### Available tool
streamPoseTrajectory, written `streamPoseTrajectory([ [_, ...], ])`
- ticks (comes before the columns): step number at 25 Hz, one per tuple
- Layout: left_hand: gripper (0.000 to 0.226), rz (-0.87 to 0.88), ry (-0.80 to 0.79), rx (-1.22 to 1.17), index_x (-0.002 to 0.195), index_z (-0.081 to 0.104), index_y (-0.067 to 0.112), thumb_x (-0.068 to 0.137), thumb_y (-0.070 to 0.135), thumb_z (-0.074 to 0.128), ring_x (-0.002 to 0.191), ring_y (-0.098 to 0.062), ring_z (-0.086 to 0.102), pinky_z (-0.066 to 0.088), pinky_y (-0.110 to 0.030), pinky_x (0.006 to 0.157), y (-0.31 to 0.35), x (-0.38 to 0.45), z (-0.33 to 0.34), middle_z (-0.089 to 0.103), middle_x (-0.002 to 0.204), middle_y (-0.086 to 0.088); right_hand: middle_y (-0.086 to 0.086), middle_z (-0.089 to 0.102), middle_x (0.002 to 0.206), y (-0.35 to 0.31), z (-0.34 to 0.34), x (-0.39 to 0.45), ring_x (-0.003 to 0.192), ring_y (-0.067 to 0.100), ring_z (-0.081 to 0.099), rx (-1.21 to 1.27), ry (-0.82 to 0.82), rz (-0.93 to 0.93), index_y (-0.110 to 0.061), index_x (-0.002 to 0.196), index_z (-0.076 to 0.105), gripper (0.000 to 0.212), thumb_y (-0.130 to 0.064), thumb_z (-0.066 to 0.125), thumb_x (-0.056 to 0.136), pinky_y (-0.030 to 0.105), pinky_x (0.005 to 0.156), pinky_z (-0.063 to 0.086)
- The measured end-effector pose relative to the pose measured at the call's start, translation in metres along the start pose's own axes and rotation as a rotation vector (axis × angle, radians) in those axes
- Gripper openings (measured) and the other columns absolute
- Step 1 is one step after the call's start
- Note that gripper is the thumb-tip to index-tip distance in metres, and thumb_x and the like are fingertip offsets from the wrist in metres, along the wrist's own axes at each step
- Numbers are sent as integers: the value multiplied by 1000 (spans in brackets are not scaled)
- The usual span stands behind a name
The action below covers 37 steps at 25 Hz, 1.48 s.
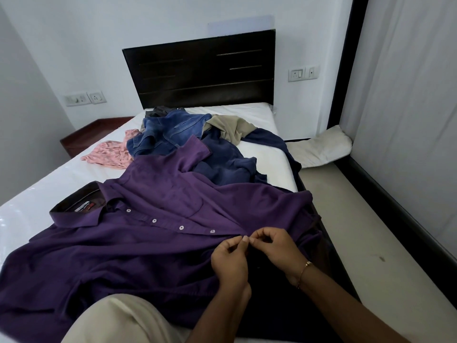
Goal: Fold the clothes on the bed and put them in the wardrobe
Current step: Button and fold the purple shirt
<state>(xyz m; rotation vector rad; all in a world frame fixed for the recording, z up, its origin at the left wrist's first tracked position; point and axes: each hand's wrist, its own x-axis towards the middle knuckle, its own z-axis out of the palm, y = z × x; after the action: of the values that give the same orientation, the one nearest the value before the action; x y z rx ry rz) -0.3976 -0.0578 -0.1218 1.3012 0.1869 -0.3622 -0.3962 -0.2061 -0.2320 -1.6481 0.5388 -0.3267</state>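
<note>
A beige-clad knee (116, 320) is seen at bottom edge, w/ the purple shirt (138, 243) spread flat over the bed (32, 194) just beyond it, collar to the left, four buttons done up. The placket near the hem is pinched between thumb & fingers of both the left hand (231, 263) and right hand (277, 248), fingertips touching. A bracelet (304, 272) is worn on the right wrist. Behind the shirt, jeans (168, 134), navy garment (227, 162), khaki piece (230, 127) & pink cloth (111, 152) are heaped near the headboard (202, 68).
</note>
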Motion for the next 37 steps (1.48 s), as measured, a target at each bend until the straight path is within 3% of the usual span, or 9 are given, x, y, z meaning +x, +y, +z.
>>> streamPoseTrajectory([
  [3, 1, 140, 40, 166, 93, 73, 4, 93, 4, 74, 89, -30, 76, 63, -39, 79, -7, 7, -4, 78, 84, -8, -11, 79, 80, -1, 6, 3, 74, -3, 70, -28, -17, 23, -2, 111, 92, 12, -12, 90, 117, 28, 80, 63],
  [7, 8, 207, 87, 298, 88, 71, 9, 95, 9, 74, 78, -25, 72, 60, -35, 67, -14, 13, -4, 76, 80, -6, -16, 72, 74, -7, 7, 6, 76, 0, 63, 74, -61, 29, -22, 96, 85, 26, -11, 89, 119, 27, 78, 56],
  [13, 5, 176, 44, 264, 96, 66, 8, 97, 9, 71, 76, -20, 69, 59, -36, 70, -8, 16, -3, 75, 86, -10, -14, 81, 80, -17, 0, -2, 80, 2, 72, 196, -165, 29, -25, 96, 82, 31, -11, 82, 124, 29, 83, 61],
  [17, 10, 325, -8, 255, 98, 61, 13, 101, 4, 62, 80, -17, 65, 56, -34, 74, 5, 14, 4, 71, 89, -7, -11, 82, 104, -23, -17, -3, 92, 1, 74, -153, -144, -271, -18, 116, 82, 12, -12, 93, 116, 24, 92, 66],
  [19, 19, 307, -45, 178, 100, 71, 14, 103, 2, 57, 84, -16, 63, 55, -32, 79, 18, 17, 7, 72, 89, -1, -1, 85, 117, -25, -35, -2, 97, 8, 78, -324, -173, -404, -9, 130, 82, 25, -12, 98, 111, 20, 95, 67],
  [22, 41, 237, -194, 84, 119, 73, 22, 99, -8, 53, 78, -12, 59, 55, -32, 78, 32, 18, 7, 66, 89, 0, -4, 86, 120, -22, -64, 0, 101, -6, 71, -578, -122, -494, -16, 135, 85, 31, -15, 99, 107, 32, 102, 69],
  [26, 63, 371, -266, 167, 134, 56, 33, 93, -15, 60, 97, -9, 68, 60, -32, 84, 24, 14, 11, 58, 128, -1, 0, 79, 113, -14, -75, 8, 99, -5, 68, -488, 70, -521, -8, 119, 87, 13, 3, 87, 113, 46, 97, 66],
  [30, 79, 516, -189, 313, 140, 42, 31, 84, -15, 74, 106, -10, 68, 62, -28, 81, 11, 6, 17, 32, 132, 11, 9, 84, 117, -28, -73, 1, 103, 0, 74, -265, 81, -452, -16, 119, 81, 23, 6, 74, 123, 41, 103, 64],
  [37, 82, 546, -15, 420, 138, 38, 27, 78, 0, 87, 116, -5, 54, 54, -22, 93, 1, 0, 21, 31, 135, 13, 19, 91, 118, -32, -84, -4, 101, 1, 83, -113, -31, -403, -17, 115, 90, 17, -3, 97, 111, 8, 94, 73],
])
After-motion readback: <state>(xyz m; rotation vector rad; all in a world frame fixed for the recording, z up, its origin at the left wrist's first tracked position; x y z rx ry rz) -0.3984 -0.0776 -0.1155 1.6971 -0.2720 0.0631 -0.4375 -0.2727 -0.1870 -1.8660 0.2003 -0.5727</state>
